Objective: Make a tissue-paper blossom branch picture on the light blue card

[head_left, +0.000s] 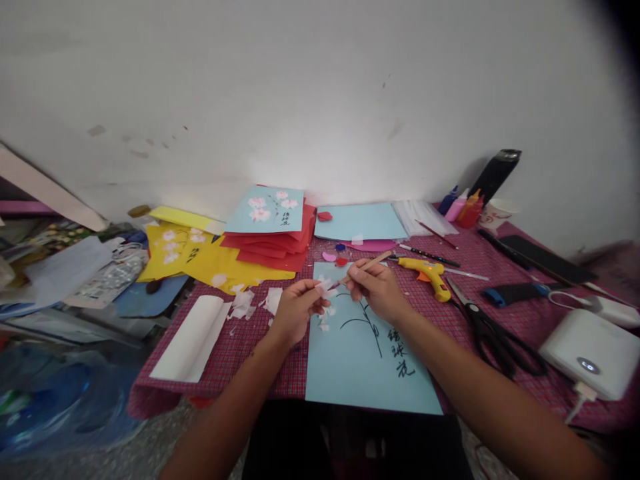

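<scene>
My left hand [299, 307] pinches a small piece of thin white paper [327, 289] between thumb and fingers. In my right hand [377, 290] is a paintbrush [376, 261] with a light wooden handle, its tip close to the white paper; whether they touch is hard to tell. Beneath both hands lies a light blue sheet [345, 373] with dark painted branches and handwritten characters on its right. Small white paper petals [325, 320] rest on its upper left part. Torn white paper pieces [243, 304] lie left of my left hand. Blobs of red paint [341, 262] and blue paint sit beyond the sheet.
Right of my hands lie a yellow glue gun [425, 272], black scissors [493, 330] and a white power bank [590, 353]. Behind are stacked red sheets [280, 247], a blue flower card [240, 220], paint bottles [470, 207] and a black flask [495, 179]. Folded white paper [193, 337] lies left.
</scene>
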### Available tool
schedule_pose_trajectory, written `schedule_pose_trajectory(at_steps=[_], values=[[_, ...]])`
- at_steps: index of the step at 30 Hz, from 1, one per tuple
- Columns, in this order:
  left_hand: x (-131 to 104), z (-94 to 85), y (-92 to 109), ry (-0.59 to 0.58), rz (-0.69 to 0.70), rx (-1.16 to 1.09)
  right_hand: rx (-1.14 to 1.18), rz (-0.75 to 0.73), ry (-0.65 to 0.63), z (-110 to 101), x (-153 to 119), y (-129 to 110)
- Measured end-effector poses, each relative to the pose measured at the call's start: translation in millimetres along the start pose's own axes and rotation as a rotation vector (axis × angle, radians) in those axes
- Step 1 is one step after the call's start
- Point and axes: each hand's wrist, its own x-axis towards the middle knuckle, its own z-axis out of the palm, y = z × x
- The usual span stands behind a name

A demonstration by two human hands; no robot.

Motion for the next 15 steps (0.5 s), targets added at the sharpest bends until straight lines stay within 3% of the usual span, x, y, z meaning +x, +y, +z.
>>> schedule_pose_trajectory(at_steps=[15], values=[[-1.2, -0.4, 0.3, -0.010, 0.004, -0.066, -0.128, -0.025, 0.033, -1.0, 4.0, 3.1]])
